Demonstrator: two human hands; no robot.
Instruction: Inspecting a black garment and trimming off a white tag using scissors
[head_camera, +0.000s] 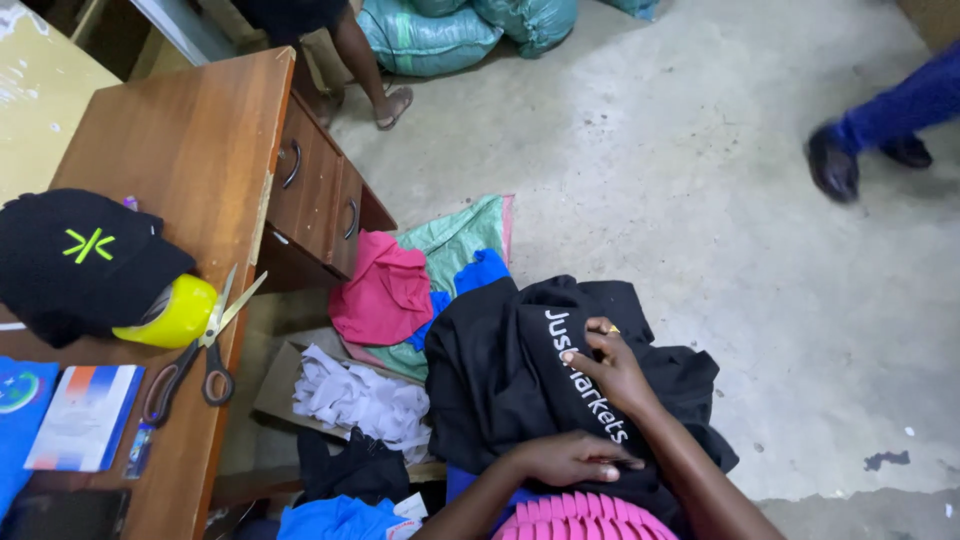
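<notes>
1. Black garment (500, 370): dark fabric with white printed lettering, heaped on the person's lap above a pink pleated piece (585, 518); it lies at lower centre of the view, beside the wooden surface (180, 150).
2. Right hand (610, 365): rests on the black garment by the lettering; its grip is pinched, fingertips (590, 330) closed on a small fold of the fabric near the top of the print.
3. Left hand (570, 458): lies flat on the lower part of the black garment, fingers stretched towards the right; the grip is loose and flattened, pressing the cloth and enclosing nothing.
4. Fabric pile on the floor, just left of the black garment: a pink cloth (385, 290), a blue cloth (480, 272), a green woven sack (455, 235) beneath them, and white scraps (355, 395) on a piece of cardboard.
5. Surface items: a black cap (80, 260) with a yellow-green mark, touching a yellow tape roll (180, 315); scissors (195, 350) with dark handles just beside the roll at the edge; a small booklet (85, 415) nearer the viewer.
6. Drawers (315, 190) with dark metal handles on the side of the surface facing the floor.
7. Background: teal sacks (450, 30) on the concrete floor; another person's sandalled foot (390, 105) near them; a second person's dark shoes (835, 160) and blue trouser leg at upper right, well apart from the garment.
</notes>
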